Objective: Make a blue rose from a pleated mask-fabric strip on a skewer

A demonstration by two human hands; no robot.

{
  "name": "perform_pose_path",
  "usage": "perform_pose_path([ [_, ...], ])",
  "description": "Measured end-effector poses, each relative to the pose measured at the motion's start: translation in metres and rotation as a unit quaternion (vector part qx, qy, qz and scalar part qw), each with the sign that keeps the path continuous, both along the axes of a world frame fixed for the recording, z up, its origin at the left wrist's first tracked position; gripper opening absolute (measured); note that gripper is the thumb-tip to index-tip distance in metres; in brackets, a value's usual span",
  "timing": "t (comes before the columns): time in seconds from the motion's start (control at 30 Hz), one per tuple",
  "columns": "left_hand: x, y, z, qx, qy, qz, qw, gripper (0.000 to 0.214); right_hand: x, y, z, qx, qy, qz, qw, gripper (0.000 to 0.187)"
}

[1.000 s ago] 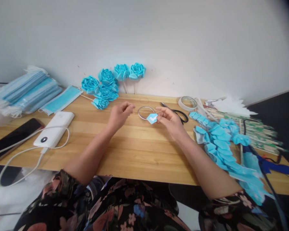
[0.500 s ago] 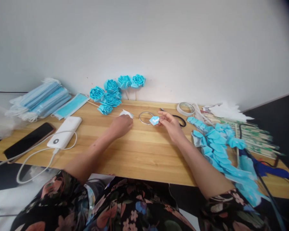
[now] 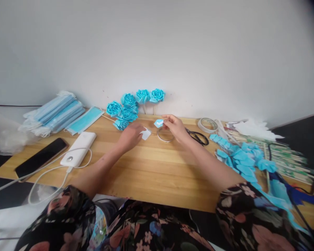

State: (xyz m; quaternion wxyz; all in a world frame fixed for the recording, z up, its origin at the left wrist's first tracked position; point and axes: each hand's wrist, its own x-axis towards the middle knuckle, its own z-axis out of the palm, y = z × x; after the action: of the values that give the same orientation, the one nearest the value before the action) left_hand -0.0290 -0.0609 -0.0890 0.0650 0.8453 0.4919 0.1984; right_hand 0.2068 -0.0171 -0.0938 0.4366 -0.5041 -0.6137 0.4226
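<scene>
My left hand (image 3: 132,136) pinches a small white cut piece of cloth (image 3: 146,134) above the tabletop. Its fingers are closed and partly turned away from view. Between the fingertips of my right hand (image 3: 174,126) is a light blue folded piece of mask fabric (image 3: 158,123) with a white fold across it. Just below that hand lies a thin metal ring (image 3: 162,139), partly covered by it. Black-handled scissors (image 3: 199,137) lie to its right, their blades hidden. Several blue fabric roses (image 3: 129,113) on sticks rest at the back, beyond my left hand.
On the left are stacked masks (image 3: 56,115), a single blue mask (image 3: 85,120), a phone (image 3: 40,157) and a white power bank (image 3: 80,148) with its cable. A tape roll (image 3: 207,124), blue fabric strips (image 3: 240,157) and packaged sticks (image 3: 288,160) lie on the right.
My right hand has moved left and away from me, bringing the blue piece over beside the ring. The white piece at my left hand shows more fully. The whole view has shifted slightly.
</scene>
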Motion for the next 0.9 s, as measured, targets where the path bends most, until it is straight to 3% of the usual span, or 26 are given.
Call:
perform_pose_path([
  [0.13,0.016,0.025,-0.011,0.019,0.064,0.011,0.998,0.037,-0.017,0.021,-0.007,0.031,-0.081,-0.015,0.996,0.036],
  [0.27,0.013,0.028,-0.013,0.013,0.090,0.016,0.996,0.023,-0.002,0.015,-0.010,0.067,-0.143,-0.027,0.987,0.042],
  [0.47,-0.006,0.011,-0.002,-0.055,-0.072,0.015,0.996,0.017,0.037,-0.030,-0.008,0.089,-0.231,-0.010,0.969,0.041],
  [0.57,-0.010,0.011,0.000,-0.087,-0.140,0.059,0.985,0.020,0.038,-0.050,-0.010,0.149,-0.357,0.068,0.920,0.043],
  [0.67,-0.007,0.017,-0.004,-0.091,-0.168,0.051,0.980,0.025,0.026,-0.061,-0.013,0.212,-0.428,0.109,0.872,0.038],
  [0.8,-0.005,0.025,-0.013,-0.112,-0.178,0.019,0.977,0.046,0.017,-0.078,-0.010,0.232,-0.469,0.146,0.840,0.039],
  [0.9,-0.007,0.029,-0.019,-0.127,-0.193,0.034,0.972,0.059,0.029,-0.099,-0.004,0.228,-0.497,0.172,0.819,0.044],
])
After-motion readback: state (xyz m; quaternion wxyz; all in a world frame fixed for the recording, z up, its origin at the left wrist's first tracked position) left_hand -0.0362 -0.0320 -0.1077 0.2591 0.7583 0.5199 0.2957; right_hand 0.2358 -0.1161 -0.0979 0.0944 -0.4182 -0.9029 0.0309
